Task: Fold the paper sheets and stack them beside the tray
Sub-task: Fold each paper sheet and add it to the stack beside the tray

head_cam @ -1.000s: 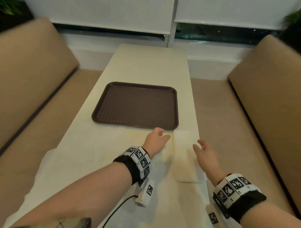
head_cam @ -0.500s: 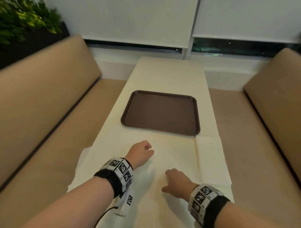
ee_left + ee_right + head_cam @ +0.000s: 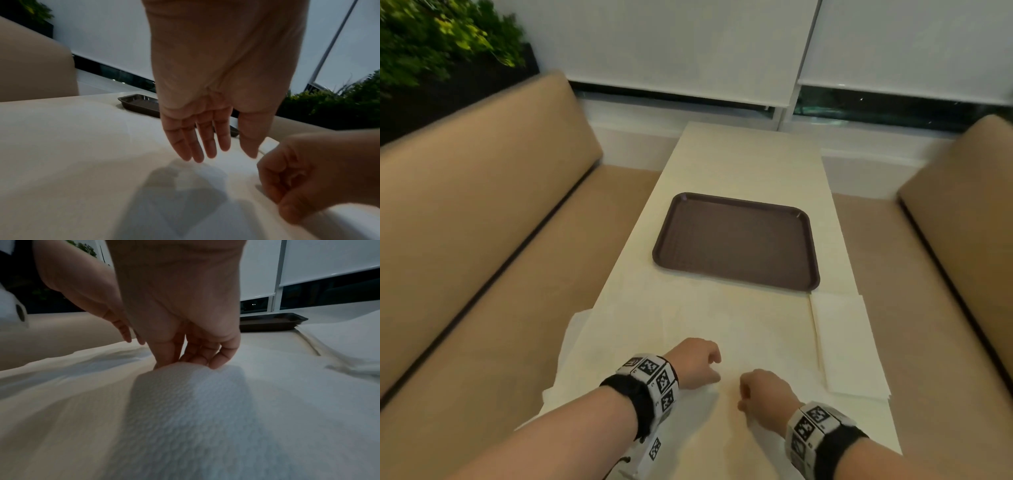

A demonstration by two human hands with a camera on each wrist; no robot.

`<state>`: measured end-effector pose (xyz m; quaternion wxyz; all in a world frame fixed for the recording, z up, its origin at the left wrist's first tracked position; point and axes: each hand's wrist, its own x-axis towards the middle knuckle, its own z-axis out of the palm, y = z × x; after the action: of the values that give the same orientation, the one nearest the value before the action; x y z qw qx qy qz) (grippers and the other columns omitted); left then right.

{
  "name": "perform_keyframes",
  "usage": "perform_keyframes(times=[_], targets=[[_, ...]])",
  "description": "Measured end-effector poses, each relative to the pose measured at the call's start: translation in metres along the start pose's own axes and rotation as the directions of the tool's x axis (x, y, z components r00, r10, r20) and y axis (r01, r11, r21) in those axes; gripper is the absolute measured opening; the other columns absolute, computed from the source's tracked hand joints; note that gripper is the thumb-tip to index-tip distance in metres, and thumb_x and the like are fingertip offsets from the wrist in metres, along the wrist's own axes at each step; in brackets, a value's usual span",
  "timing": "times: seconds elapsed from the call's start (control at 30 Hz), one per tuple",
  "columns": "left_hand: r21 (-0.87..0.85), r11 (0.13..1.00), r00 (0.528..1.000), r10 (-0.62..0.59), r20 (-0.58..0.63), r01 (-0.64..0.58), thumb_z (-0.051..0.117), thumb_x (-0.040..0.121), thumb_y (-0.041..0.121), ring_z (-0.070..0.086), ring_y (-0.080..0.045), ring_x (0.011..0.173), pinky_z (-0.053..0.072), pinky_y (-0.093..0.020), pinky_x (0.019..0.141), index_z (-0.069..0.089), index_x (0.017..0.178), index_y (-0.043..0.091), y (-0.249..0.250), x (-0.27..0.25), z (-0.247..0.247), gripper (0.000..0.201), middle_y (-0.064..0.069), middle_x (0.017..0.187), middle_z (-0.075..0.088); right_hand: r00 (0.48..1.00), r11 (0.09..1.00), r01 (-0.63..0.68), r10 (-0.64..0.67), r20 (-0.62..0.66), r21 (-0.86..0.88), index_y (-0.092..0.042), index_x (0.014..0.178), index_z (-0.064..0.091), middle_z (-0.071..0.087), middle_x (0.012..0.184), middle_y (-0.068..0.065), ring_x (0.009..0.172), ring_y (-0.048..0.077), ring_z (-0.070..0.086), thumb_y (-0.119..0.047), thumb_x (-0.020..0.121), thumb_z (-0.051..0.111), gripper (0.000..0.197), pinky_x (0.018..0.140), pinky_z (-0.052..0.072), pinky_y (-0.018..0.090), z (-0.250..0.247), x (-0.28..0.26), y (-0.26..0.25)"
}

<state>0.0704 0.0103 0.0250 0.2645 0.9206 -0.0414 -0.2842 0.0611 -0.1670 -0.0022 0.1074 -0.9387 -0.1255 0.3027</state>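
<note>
Right wrist view: embossed white paper sheet (image 3: 205, 402) bulges up, rumpled.

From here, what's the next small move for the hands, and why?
Probably lift the pinched bit: the right hand pinches a raised bump of the unfolded paper sheet, while the left hand hovers open. A folded stack already lies beside the tray.
</note>
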Motion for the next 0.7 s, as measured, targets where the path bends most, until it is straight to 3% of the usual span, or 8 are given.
perform_keyframes(times=[0.1, 0.2, 0.43, 0.5, 0.6, 0.7], targets=[[0.123, 0.991, 0.994, 0.035, 0.106, -0.048, 0.067, 0.086, 0.030, 0.051, -0.020, 0.118, 0.041, -0.028, 0.097, 0.054, 0.130, 0.015, 0.002, 0.001, 0.010, 0.049, -0.004, 0.128, 0.055, 0.998, 1.000, 0.028, -0.027, -0.062, 0.002, -0.023, 0.085, 0.055, 0.054, 0.098, -0.004, 0.092, 0.018, 0.056, -0.031, 0.090, 0.060, 0.010, 0.085, 0.047, 0.029, -0.003, 0.000, 0.004], [0.119, 0.991, 0.990, 0.052, 0.133, -0.068, 0.070, 0.083, 0.032, 0.053, -0.020, 0.115, 0.043, -0.029, 0.096, 0.056, 0.128, 0.017, 0.003, 0.005, 0.015, 0.050, -0.003, 0.125, 0.058, 0.987, 0.997, 0.065, -0.059, -0.150, 0.039, -0.026, 0.084, 0.052, 0.050, 0.095, -0.007, 0.091, 0.015, 0.050, -0.035, 0.091, 0.058, 0.013, 0.086, 0.042, 0.029, -0.014, 0.002, 0.009], [0.018, 0.999, 0.999, 0.048, 0.016, -0.049, 0.059, 0.090, 0.026, 0.055, -0.025, 0.102, 0.038, -0.027, 0.077, 0.062, 0.103, 0.008, 0.006, 0.016, 0.008, 0.023, -0.010, 0.105, 0.061, 0.968, 0.987, 0.079, -0.041, -0.249, 0.142, -0.025, 0.088, 0.047, 0.058, 0.088, -0.003, 0.089, 0.024, 0.057, -0.032, 0.095, 0.052, 0.011, 0.080, 0.042, 0.031, -0.037, 0.005, 0.025], [-0.057, 0.998, 0.998, 0.036, -0.053, -0.039, 0.057, 0.091, 0.024, 0.055, -0.024, 0.100, 0.036, -0.025, 0.075, 0.062, 0.101, 0.009, 0.005, 0.018, 0.003, 0.019, -0.010, 0.105, 0.061, 0.968, 0.982, 0.071, -0.026, -0.248, 0.174, -0.026, 0.097, 0.048, 0.062, 0.097, -0.003, 0.094, 0.025, 0.058, -0.030, 0.095, 0.051, 0.005, 0.083, 0.043, 0.032, -0.037, 0.007, 0.030], [-0.155, 0.988, 0.985, -0.003, -0.173, -0.024, 0.056, 0.092, 0.022, 0.052, -0.021, 0.087, 0.035, -0.026, 0.070, 0.055, 0.088, 0.013, 0.001, 0.020, -0.004, 0.010, -0.004, 0.090, 0.056, 0.960, 0.977, 0.047, 0.014, -0.280, 0.209, -0.030, 0.125, 0.044, 0.056, 0.122, -0.004, 0.113, 0.021, 0.053, -0.030, 0.090, 0.060, 0.038, 0.098, 0.040, 0.036, -0.034, 0.009, 0.037], [-0.252, 0.968, 0.954, -0.068, -0.292, -0.009, 0.057, 0.091, 0.020, 0.053, -0.022, 0.080, 0.034, -0.027, 0.064, 0.053, 0.081, 0.012, -0.002, 0.021, -0.008, 0.013, 0.000, 0.077, 0.053, 0.960, 0.991, 0.012, 0.027, -0.280, 0.135, -0.030, 0.142, 0.031, 0.042, 0.139, -0.005, 0.126, 0.020, 0.042, -0.031, 0.086, 0.064, 0.065, 0.104, 0.037, 0.037, -0.029, 0.006, 0.043]])
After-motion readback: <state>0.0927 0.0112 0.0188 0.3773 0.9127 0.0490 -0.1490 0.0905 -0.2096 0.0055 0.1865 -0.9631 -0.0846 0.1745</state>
